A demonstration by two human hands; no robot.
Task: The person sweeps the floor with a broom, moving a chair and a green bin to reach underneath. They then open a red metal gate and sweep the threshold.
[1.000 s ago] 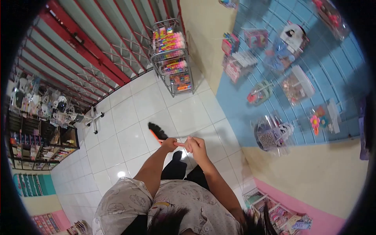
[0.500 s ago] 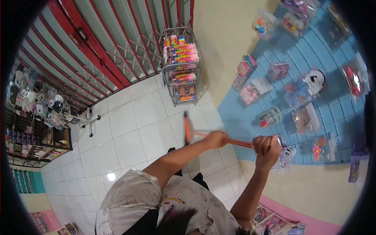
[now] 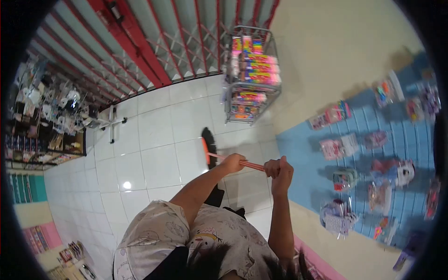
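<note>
A broom with an orange head and dark bristles (image 3: 208, 145) rests on the white tiled floor. Its reddish striped handle (image 3: 252, 165) runs up to the right through both fists. My left hand (image 3: 233, 163) is wrapped around the lower part of the handle. Higher up, near the handle's end, my right hand (image 3: 279, 173) is closed on it, thumb side up. Below the broom head, my dark-clad feet (image 3: 215, 196) show in part on the tiles.
A grey wire rack (image 3: 252, 86) with colourful packets stands by the wall. Behind it is a red folding gate (image 3: 154, 70). Packaged trinkets hang on a blue wall grid (image 3: 303, 154) at right. Stocked shelves (image 3: 51, 149) and a wheeled stand base (image 3: 112, 123) are at left.
The view has shifted, so rack and wall grid sit further right. The broom head has moved left across the floor, with both hands keeping hold of the handle.
</note>
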